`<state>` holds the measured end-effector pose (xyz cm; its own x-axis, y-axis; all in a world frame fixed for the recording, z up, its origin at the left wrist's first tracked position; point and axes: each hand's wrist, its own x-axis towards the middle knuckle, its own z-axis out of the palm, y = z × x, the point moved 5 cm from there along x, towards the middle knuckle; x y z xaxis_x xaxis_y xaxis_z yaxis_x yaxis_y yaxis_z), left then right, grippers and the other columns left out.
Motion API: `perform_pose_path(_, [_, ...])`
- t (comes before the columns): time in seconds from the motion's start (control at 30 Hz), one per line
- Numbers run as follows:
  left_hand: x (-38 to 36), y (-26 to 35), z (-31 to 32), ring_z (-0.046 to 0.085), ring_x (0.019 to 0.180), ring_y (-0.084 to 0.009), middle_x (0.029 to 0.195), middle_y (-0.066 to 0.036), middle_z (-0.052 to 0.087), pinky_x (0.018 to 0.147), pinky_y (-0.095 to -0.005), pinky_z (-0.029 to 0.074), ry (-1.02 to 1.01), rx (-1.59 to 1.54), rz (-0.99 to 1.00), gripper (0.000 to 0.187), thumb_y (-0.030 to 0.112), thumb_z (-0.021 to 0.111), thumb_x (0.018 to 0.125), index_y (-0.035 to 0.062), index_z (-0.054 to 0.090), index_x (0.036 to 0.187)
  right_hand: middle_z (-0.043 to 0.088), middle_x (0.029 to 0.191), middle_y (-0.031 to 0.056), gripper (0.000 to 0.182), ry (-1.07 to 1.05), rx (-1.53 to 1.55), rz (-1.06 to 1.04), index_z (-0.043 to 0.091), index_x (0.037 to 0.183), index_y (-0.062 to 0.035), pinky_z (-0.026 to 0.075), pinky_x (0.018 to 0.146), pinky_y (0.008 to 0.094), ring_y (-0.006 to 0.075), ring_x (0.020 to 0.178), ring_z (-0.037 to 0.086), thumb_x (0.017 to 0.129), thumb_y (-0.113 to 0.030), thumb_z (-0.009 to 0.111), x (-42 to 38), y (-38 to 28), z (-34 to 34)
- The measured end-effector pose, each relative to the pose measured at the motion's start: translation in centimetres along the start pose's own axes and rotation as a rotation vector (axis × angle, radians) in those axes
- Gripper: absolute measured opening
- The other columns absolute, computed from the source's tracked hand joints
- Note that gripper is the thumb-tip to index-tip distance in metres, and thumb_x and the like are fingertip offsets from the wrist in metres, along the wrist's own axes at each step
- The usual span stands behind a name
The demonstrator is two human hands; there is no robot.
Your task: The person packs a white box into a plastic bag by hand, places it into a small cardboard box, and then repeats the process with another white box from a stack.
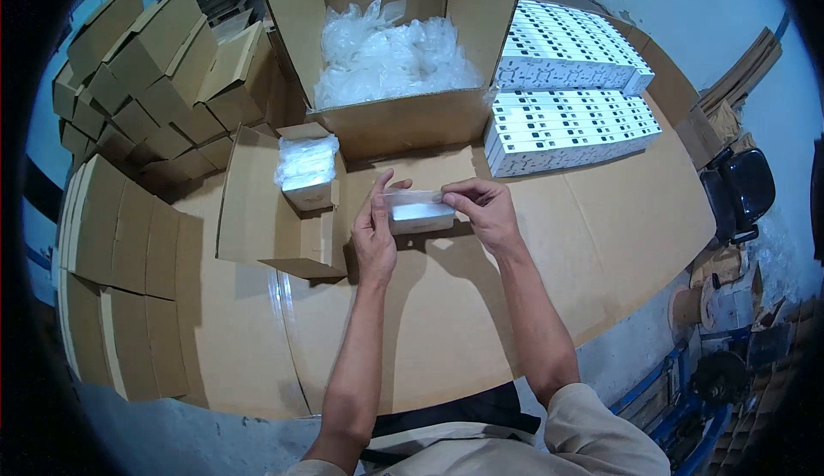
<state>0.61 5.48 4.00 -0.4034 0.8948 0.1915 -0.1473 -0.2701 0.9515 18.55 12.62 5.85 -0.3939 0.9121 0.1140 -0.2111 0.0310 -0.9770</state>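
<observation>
A small white box (422, 221) in a clear plastic bag (416, 195) is held just above the cardboard-covered table. My left hand (374, 240) grips its left end, fingers pointing up along the side. At the right end, my right hand (486, 208) pinches the upper edge of the bag between thumb and fingers. Left of my hands stands an open brown carton (249, 193). Inside it, several plastic-wrapped white boxes (306, 163) stand in a row against the back, while its front part shows bare cardboard.
Behind my hands, a large open carton (403, 120) holds a heap of clear plastic bags (390, 55). White printed boxes (571, 133) are stacked at the back right. Open brown cartons (163, 72) pile up at the back left, and closed cartons (129, 227) stand along the left edge.
</observation>
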Motion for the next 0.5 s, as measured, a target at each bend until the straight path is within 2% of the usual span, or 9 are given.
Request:
perform_pose_path(0.07, [0.1,-0.5,-0.2,0.064,0.113,-0.0169,0.122,-0.012,0.072,0.103,-0.034,0.05,0.013,-0.043,-0.01,0.049,0.039,0.037,0.113,0.0065,0.056,0.145,0.077,0.099,0.0129,0.019,0.029,-0.018,-0.018,0.074,0.112,0.0024,0.057,0.086,0.0276,0.015,0.094,0.072,0.095,-0.005,0.073,0.1,0.1,0.3])
perform_pose_path(0.17, [0.2,-1.0,-0.2,0.064,0.114,-0.0171,0.123,-0.013,0.071,0.103,-0.0342,0.05,0.019,-0.119,-0.01,0.05,0.04,0.037,0.113,0.0061,0.056,0.144,0.076,0.107,0.0138,0.035,0.011,0.161,-0.014,0.067,0.126,0.0007,0.056,0.084,0.0279,0.0155,0.1,0.071,0.092,-0.004,0.076,0.4,1.2,0.5])
perform_pose_path(0.27, [0.1,-1.2,-0.1,0.063,0.116,-0.018,0.125,-0.013,0.07,0.103,-0.0345,0.05,0.033,-0.187,-0.043,0.051,0.041,0.037,0.113,0.0052,0.055,0.144,0.073,0.117,0.0143,0.049,-0.049,0.259,-0.004,0.059,0.135,-0.0002,0.056,0.085,0.0277,0.0164,0.107,0.069,0.09,-0.002,0.077,0.1,-0.7,1.6])
perform_pose_path(0.37, [0.2,-1.2,0.0,0.062,0.119,-0.0187,0.127,-0.014,0.069,0.104,-0.0346,0.05,0.03,-0.233,-0.036,0.053,0.042,0.035,0.113,0.0038,0.054,0.144,0.071,0.119,0.0141,0.048,-0.146,0.07,-0.022,0.06,0.134,0.001,0.057,0.09,0.0294,0.0173,0.111,0.067,0.09,-0.003,0.077,-0.3,-1.2,1.5])
perform_pose_path(0.5, [0.4,-0.9,0.0,0.06,0.122,-0.0188,0.127,-0.013,0.068,0.105,-0.0341,0.049,-0.013,-0.239,-0.036,0.046,0.031,0.054,0.108,0.0019,0.053,0.144,0.071,0.113,0.0095,0.051,-0.141,-0.111,0.035,0.061,0.134,0.0002,0.057,0.085,0.0284,0.0156,0.103,0.068,0.088,-0.006,0.08,0.1,0.4,0.5])
